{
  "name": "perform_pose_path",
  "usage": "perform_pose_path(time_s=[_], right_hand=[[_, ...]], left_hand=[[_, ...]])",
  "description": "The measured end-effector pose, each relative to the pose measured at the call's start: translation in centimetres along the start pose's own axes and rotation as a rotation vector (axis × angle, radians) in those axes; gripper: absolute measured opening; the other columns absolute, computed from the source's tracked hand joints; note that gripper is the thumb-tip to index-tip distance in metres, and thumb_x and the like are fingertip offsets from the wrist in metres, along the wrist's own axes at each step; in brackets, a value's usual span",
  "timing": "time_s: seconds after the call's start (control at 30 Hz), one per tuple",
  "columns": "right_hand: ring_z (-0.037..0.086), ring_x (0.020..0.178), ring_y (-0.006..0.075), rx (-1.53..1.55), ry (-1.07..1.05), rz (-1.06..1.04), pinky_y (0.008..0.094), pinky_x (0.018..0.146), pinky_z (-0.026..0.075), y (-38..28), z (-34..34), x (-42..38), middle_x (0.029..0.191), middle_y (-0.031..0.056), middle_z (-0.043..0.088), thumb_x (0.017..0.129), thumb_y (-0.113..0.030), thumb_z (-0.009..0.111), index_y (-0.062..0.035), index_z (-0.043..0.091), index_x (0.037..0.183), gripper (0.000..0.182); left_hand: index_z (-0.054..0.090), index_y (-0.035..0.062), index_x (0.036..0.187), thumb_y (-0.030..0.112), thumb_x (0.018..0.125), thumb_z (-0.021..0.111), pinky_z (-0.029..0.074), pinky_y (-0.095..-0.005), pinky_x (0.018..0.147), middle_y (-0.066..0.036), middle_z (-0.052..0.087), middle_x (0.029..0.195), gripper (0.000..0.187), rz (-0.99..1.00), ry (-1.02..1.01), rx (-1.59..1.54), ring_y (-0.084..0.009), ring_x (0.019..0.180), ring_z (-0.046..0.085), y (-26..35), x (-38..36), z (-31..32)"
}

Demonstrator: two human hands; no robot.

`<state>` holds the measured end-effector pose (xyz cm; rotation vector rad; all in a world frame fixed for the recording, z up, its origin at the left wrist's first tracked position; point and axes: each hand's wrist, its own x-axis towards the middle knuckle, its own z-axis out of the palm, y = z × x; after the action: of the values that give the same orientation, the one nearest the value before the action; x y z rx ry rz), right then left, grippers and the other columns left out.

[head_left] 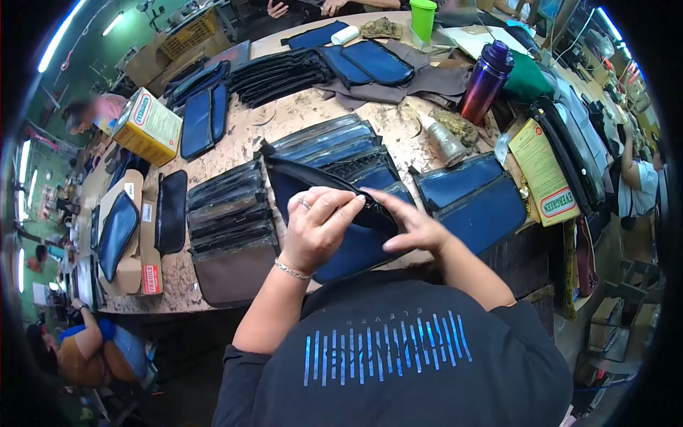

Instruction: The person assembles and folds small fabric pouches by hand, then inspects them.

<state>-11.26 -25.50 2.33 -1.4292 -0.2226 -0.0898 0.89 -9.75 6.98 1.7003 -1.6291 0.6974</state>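
My left hand [320, 226], with a ring and a chain bracelet, is closed in a pinch on the black edge of a dark blue pouch [348, 252]. The pouch is tilted up off the table, its black inner side [302, 172] partly showing. My right hand [416, 226] is beside it on the right, thumb and fingers apart, fingertips at the same black edge close to my left fingertips. Below and behind the pouch lie overlapping blue panels with black edging [327, 139]. My hands hide part of the pouch's edge.
Stacked brown and black pieces [231, 206] lie left, blue panels [473, 199] right. A glue-smeared bottle [445, 139], a purple-red flask [487, 82], yellow Evergreen tins [148, 127] and a green cup [422, 20] stand around. A cardboard box [135, 242] sits at the left edge. Other people work nearby.
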Motion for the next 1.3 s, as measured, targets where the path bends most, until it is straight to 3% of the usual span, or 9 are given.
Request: perform_pose_path(time_s=[0.13, 0.2, 0.27, 0.43, 0.47, 0.57, 0.93, 1.13, 1.3], right_hand=[[0.045, 0.107, 0.0161, -0.017, 0.207, 0.142, 0.0317, 0.091, 0.036, -2.9, -1.5, 2.8, 0.118, 0.0087, 0.047, 0.071, -0.021, 0.07, -0.0036, 0.039, 0.125, 0.065], [0.057, 0.079, 0.0151, -0.372, 0.322, 0.166, 0.0286, 0.07, 0.047, -3.7, -0.6, 5.3, 0.097, 0.0111, 0.058, 0.073, -0.021, 0.068, 0.0004, 0.048, 0.113, 0.05], [0.058, 0.076, 0.0133, -0.596, 0.199, 0.154, 0.027, 0.068, 0.048, -3.4, -0.8, 7.2, 0.087, 0.0115, 0.061, 0.073, -0.019, 0.068, 0.0012, 0.052, 0.108, 0.044], [0.06, 0.075, 0.0172, -0.494, 0.075, 0.211, 0.0284, 0.07, 0.048, -3.1, -1.0, 7.8, 0.083, 0.0121, 0.063, 0.074, -0.016, 0.066, 0.0015, 0.057, 0.1, 0.032], [0.055, 0.077, 0.0111, -0.572, 0.025, 0.255, 0.0248, 0.069, 0.046, -4.1, -1.0, 7.3, 0.082, 0.0063, 0.06, 0.075, -0.009, 0.064, -0.0005, 0.054, 0.105, 0.033], [0.058, 0.078, 0.0167, -0.785, -0.068, 0.311, 0.0267, 0.07, 0.048, -6.1, -1.4, 5.6, 0.085, 0.0115, 0.06, 0.068, -0.008, 0.063, -0.0021, 0.052, 0.113, 0.047], [0.06, 0.076, 0.0195, -0.585, -0.163, 0.361, 0.0286, 0.069, 0.049, -6.5, -2.4, 3.1, 0.09, 0.0146, 0.06, 0.061, 0.0, 0.056, -0.0021, 0.047, 0.12, 0.059], [0.06, 0.078, 0.0327, -1.181, -0.349, 0.402, 0.0381, 0.067, 0.049, -7.9, -0.3, 3.4, 0.084, 0.02, 0.061, 0.059, -0.004, 0.057, 0.001, 0.049, 0.113, 0.055], [0.059, 0.08, 0.0347, -1.138, -0.156, 0.464, 0.0398, 0.072, 0.047, -8.2, -0.2, 3.5, 0.083, 0.022, 0.061, 0.062, 0.0, 0.054, 0.0027, 0.048, 0.113, 0.051]], left_hand=[[0.063, 0.0119, 0.09, 0.011, 0.067, 0.057, 0.038, -0.0279, 0.07, 0.003, 0.057, 0.087, 0.024, 0.05, -0.084, -0.035, -0.0121, 0.078, 0.056, 0.1, -1.5, 1.0], [0.064, 0.0112, 0.088, 0.006, 0.064, 0.06, 0.038, -0.0284, 0.069, 0.001, 0.058, 0.085, 0.025, 0.076, -0.094, -0.024, -0.0145, 0.077, 0.056, 1.1, -1.3, 1.1], [0.064, 0.012, 0.089, 0.009, 0.065, 0.059, 0.037, -0.0288, 0.072, 0.002, 0.057, 0.087, 0.025, 0.107, -0.094, -0.039, -0.0134, 0.079, 0.055, 1.5, -1.5, 1.5], [0.064, 0.0125, 0.09, 0.009, 0.064, 0.059, 0.036, -0.0281, 0.072, 0.003, 0.057, 0.088, 0.027, 0.084, -0.09, -0.019, -0.0126, 0.078, 0.055, 1.2, -2.1, 1.2], [0.064, 0.0121, 0.09, 0.01, 0.064, 0.059, 0.036, -0.0282, 0.072, 0.003, 0.057, 0.087, 0.027, 0.088, -0.096, -0.003, -0.0121, 0.078, 0.056, 1.2, -2.2, 1.2], [0.064, 0.0109, 0.089, 0.008, 0.063, 0.06, 0.036, -0.0277, 0.072, 0.003, 0.058, 0.086, 0.027, 0.09, -0.066, -0.007, -0.0124, 0.079, 0.056, 1.2, -2.2, 1.6], [0.061, 0.018, 0.084, 0.011, 0.063, 0.06, 0.032, -0.0279, 0.073, 0.005, 0.055, 0.084, 0.022, 0.116, -0.126, 0.017, -0.0113, 0.077, 0.052, 1.6, -1.7, 2.5], [0.059, 0.0194, 0.082, 0.018, 0.065, 0.057, 0.032, -0.0301, 0.078, 0.007, 0.052, 0.086, 0.018, 0.167, -0.146, 0.051, -0.01, 0.079, 0.051, 2.1, -1.7, 2.6], [0.063, 0.0189, 0.089, 0.014, 0.064, 0.06, 0.035, -0.0341, 0.081, 0.005, 0.053, 0.087, 0.026, 0.217, -0.259, -0.001, -0.0132, 0.08, 0.05, 1.8, -0.8, 1.7]])
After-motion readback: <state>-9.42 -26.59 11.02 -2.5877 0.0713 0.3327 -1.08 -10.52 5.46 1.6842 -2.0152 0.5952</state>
